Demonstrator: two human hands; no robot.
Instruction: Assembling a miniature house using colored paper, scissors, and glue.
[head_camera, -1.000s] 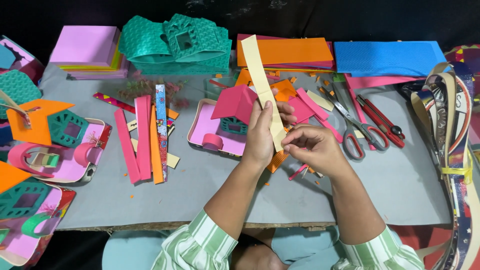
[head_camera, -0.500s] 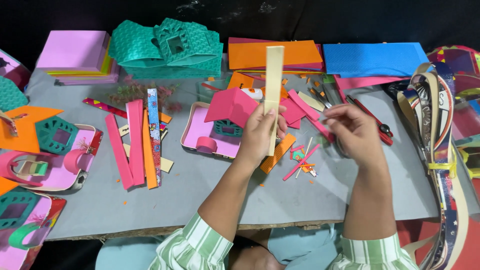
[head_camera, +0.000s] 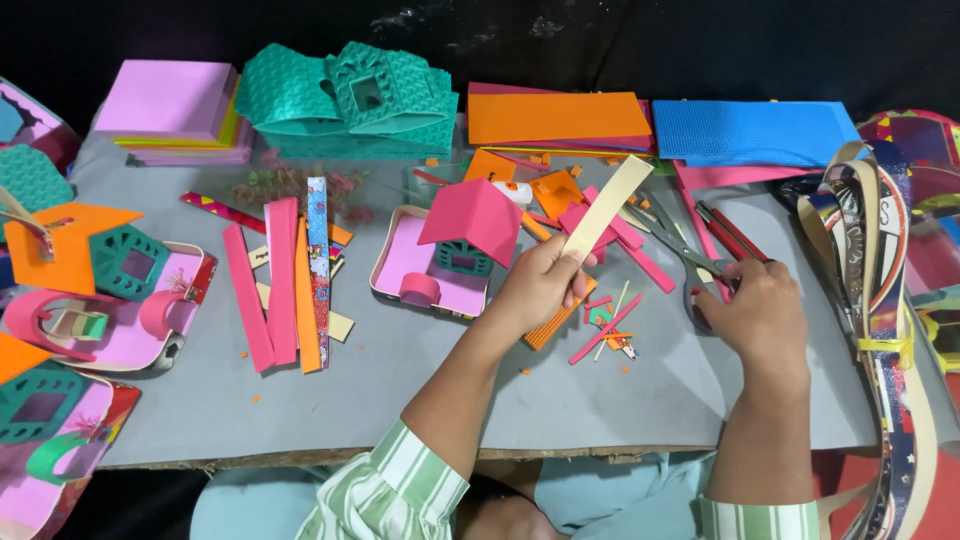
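My left hand (head_camera: 538, 287) grips the lower end of a long cream paper strip (head_camera: 610, 207), which leans up and to the right above the grey table (head_camera: 400, 400). My right hand (head_camera: 762, 312) lies at the right with its fingers curled over the dark handles of a pair of scissors (head_camera: 672, 237); the blades point up-left on the table. A small paper house with a pink roof (head_camera: 470, 222) stands on a pink tray just left of my left hand. Pink and orange scraps (head_camera: 600, 325) lie between my hands.
Pink, orange and patterned strips (head_camera: 290, 285) lie at the left centre. Stacks of purple (head_camera: 175, 100), teal (head_camera: 350, 100), orange (head_camera: 560, 118) and blue (head_camera: 755, 130) sheets line the back edge. Finished paper houses (head_camera: 110, 290) sit far left; patterned bands (head_camera: 885, 300) hang at the right.
My right hand has moved right and down from the strip onto the scissors. The cream strip has tilted from upright to leaning right in my left hand.
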